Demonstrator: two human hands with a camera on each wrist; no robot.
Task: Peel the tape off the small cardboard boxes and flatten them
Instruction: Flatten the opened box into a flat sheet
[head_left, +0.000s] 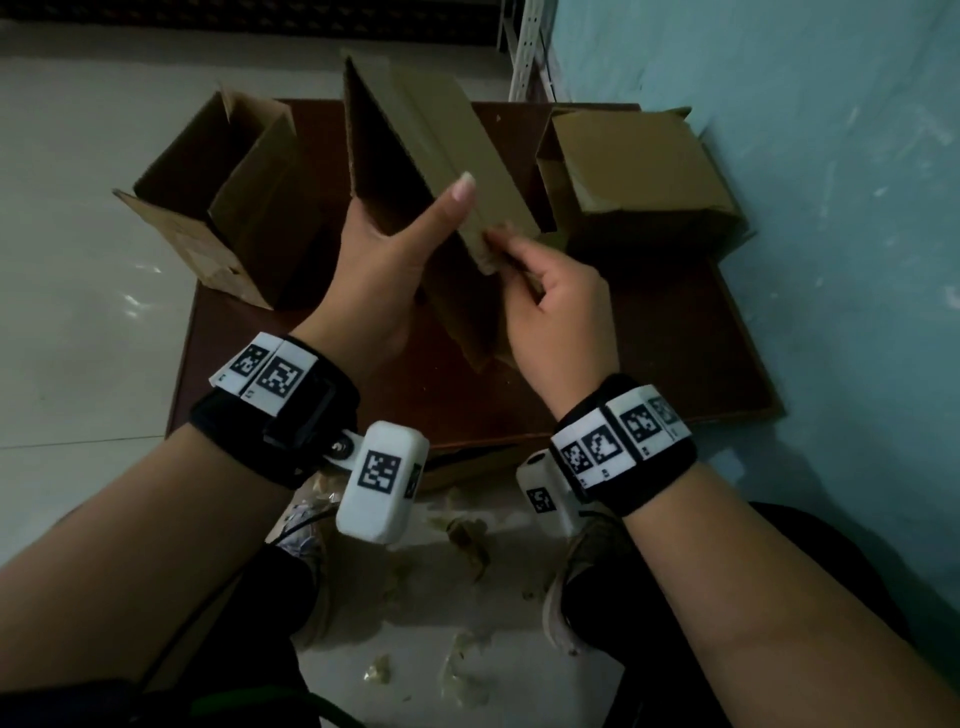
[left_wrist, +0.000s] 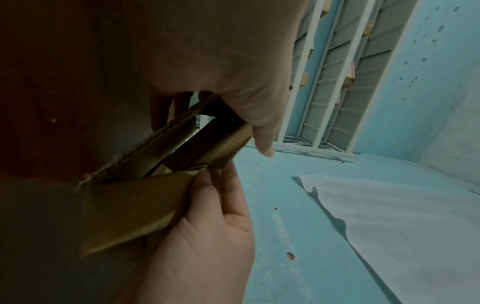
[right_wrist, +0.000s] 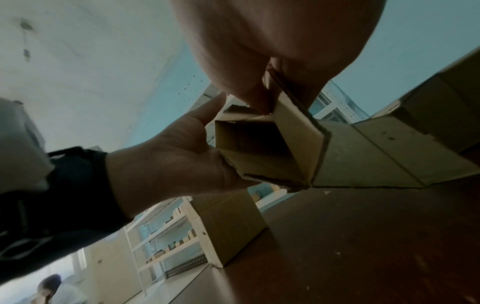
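Over a dark brown table (head_left: 649, 353) by a blue wall (head_left: 805, 78), the half-collapsed cardboard box (head_left: 415, 135) stands on end between both hands, the left hand (head_left: 384, 260) wrapped around its near left side, thumb across the panel, the right hand (head_left: 556, 306) pinching its near right edge.

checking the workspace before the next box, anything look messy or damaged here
Yes: crumpled scraps of peeled clear tape litter the pale tiled floor by the person's feet. The brown cardboard box held in both hands has a frayed, torn edge where the right hand pinches it. The left hand grips the box's side.
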